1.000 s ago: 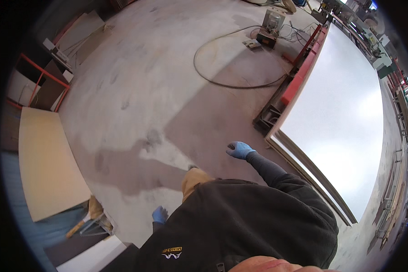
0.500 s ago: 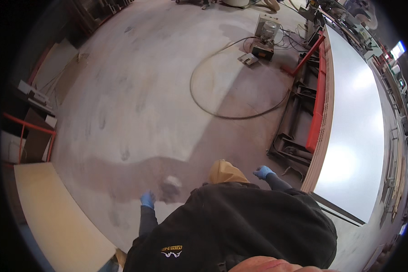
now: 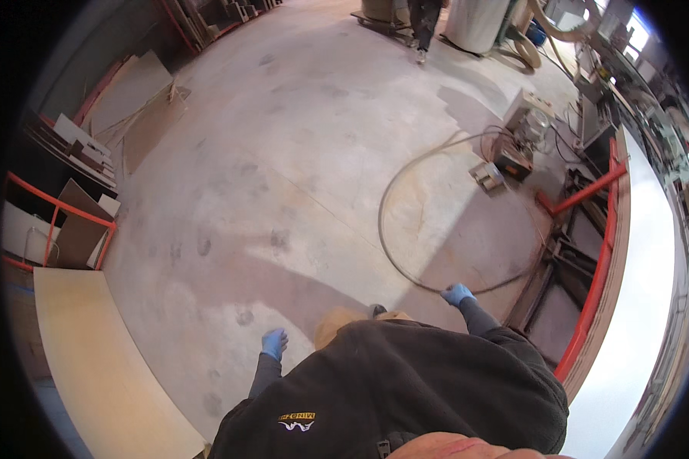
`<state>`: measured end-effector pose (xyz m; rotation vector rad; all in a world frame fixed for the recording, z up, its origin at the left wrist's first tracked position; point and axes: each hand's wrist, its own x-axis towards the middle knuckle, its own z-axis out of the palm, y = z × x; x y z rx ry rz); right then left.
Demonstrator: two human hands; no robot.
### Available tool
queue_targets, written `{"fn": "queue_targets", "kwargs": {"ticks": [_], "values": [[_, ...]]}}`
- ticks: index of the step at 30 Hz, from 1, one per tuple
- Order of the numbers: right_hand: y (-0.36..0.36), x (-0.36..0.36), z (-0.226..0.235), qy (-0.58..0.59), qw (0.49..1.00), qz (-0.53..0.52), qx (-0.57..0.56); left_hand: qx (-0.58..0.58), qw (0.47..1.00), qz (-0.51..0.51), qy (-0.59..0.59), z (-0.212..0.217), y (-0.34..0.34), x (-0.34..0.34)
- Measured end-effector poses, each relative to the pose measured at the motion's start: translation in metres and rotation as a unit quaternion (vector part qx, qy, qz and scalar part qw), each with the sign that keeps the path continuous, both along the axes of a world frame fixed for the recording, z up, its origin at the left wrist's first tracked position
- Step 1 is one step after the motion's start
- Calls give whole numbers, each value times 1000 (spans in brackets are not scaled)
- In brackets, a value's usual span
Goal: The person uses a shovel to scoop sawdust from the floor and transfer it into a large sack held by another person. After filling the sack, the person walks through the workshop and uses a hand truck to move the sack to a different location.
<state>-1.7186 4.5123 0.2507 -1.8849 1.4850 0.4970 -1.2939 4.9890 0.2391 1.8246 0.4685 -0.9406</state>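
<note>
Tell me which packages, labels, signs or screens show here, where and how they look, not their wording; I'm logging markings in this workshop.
Logo patch: on the front of the black fleece at the lower edge, small, yellow and white.
Packages, signs, screens: none that I can make out; the machine by the hose loop shows no readable panel.
Both hands, left and right, in blue gloves, hold nothing.

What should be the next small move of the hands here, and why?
Probably keep both hands free at the sides and step clear of the hose loop on the floor. The left hand and the right hand, both in blue gloves, hold nothing, and the right one hangs just above the hose beside the red-framed table.
</note>
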Motion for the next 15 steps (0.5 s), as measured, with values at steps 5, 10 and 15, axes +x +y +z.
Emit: {"fn": "queue_targets", "kwargs": {"ticks": [5, 10, 15], "values": [[-146, 222, 20, -132, 988, 40, -75, 8, 995, 43, 92, -20, -18, 117], [-227, 393, -2, -113, 993, -16, 41, 43, 991, 47, 120, -28, -104, 286], [-258, 475, -22, -99, 987, -25, 127, 0, 999, 21, 43, -8, -289, 500]]}}
